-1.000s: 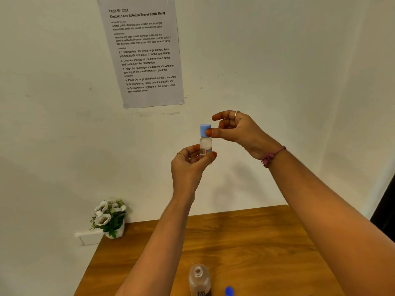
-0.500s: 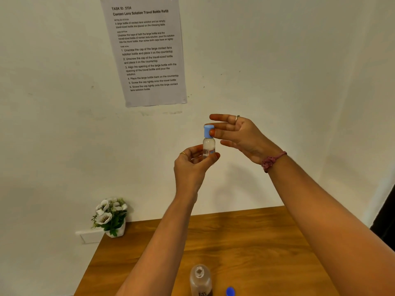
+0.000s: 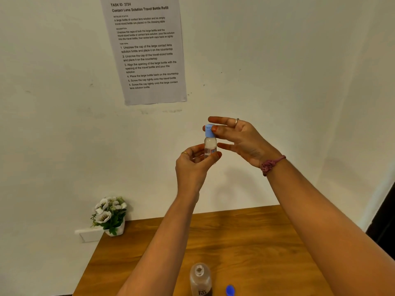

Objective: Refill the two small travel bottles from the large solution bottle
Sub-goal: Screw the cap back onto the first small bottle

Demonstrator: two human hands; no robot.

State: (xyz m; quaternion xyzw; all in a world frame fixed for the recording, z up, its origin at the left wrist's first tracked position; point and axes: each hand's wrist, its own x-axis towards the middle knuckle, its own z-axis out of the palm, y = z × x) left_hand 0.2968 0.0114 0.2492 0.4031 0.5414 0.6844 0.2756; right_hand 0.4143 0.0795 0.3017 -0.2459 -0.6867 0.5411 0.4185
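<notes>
From the head camera I saw a wooden table [image 3: 245,242] pushed against a plain white wall, with a printed task sheet [image 3: 147,50] taped up high and a small pot of white flowers [image 3: 110,214] at the table's back left corner. The large solution bottle [image 3: 200,278] stood uncapped on the near edge, a blue cap [image 3: 230,290] just beside it to the right (only partly in view).

Well above the table, the left hand [image 3: 193,163] pinched the small travel bottle [image 3: 210,147] upright, thumb in front and fingers curled behind its lower body. The right hand [image 3: 239,137] had its thumb and a fingertip on the bottle's light blue cap [image 3: 209,130], the other fingers fanned out straight.

Against the frame a second earlier, the right hand's fingers had spread wider, the wrist had rotated round the cap, and both hands sat slightly lower beneath the sheet. The table items had not shifted.
</notes>
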